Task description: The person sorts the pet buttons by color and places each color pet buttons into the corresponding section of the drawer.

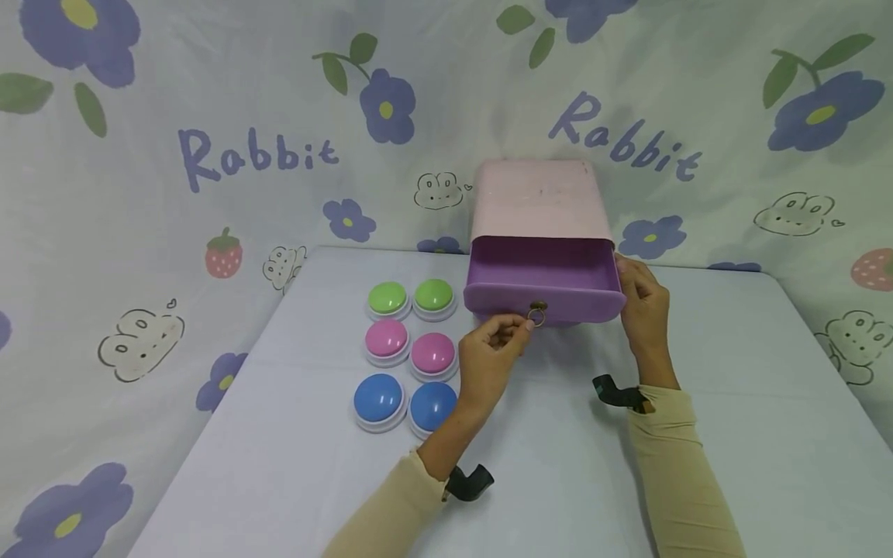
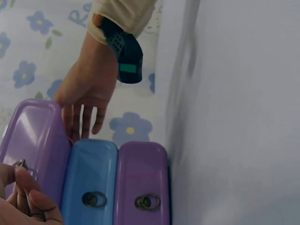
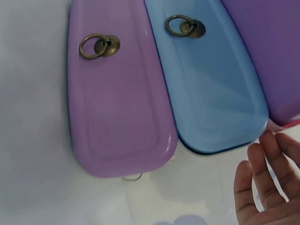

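Probably light, stiff and slick, the drawer [image 1: 498, 302] juts from the box [image 1: 537, 198] near the far edge of the tabletop [image 1: 753, 434], best held by the ring [image 1: 537, 308] the left hand [image 1: 487, 358] pinches, while the right hand [image 1: 643, 311], relaxed, touches the box

White table [image 1: 788, 403] beneath 6 buttons [image 1: 433, 353], drawer cabinet [image 1: 540, 209]

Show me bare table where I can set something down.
The white tabletop is bare right of the beige right sleeve and left of the six domed green, pink and blue buttons. It is crowded from those buttons to the pale pink box-shaped cabinet, with the left hand and right hand at its open purple drawer.
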Demonstrator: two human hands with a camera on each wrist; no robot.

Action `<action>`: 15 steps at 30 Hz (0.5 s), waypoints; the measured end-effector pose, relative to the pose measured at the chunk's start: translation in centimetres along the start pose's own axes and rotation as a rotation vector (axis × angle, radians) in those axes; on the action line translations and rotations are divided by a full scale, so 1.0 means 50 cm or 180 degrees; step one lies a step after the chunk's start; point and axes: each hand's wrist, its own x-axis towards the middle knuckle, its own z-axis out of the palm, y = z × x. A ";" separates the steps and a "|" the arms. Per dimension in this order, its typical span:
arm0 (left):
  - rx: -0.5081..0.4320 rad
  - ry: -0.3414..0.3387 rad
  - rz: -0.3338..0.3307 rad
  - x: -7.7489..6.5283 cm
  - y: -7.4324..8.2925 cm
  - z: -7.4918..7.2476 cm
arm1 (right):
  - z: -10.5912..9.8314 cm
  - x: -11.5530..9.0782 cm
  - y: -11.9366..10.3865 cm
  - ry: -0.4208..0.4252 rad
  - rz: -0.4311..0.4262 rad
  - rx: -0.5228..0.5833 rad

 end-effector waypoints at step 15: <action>0.0017 -0.0167 0.0083 0.013 -0.084 -0.001 | 0.012 0.043 -0.082 0.0014 -0.0496 -0.0255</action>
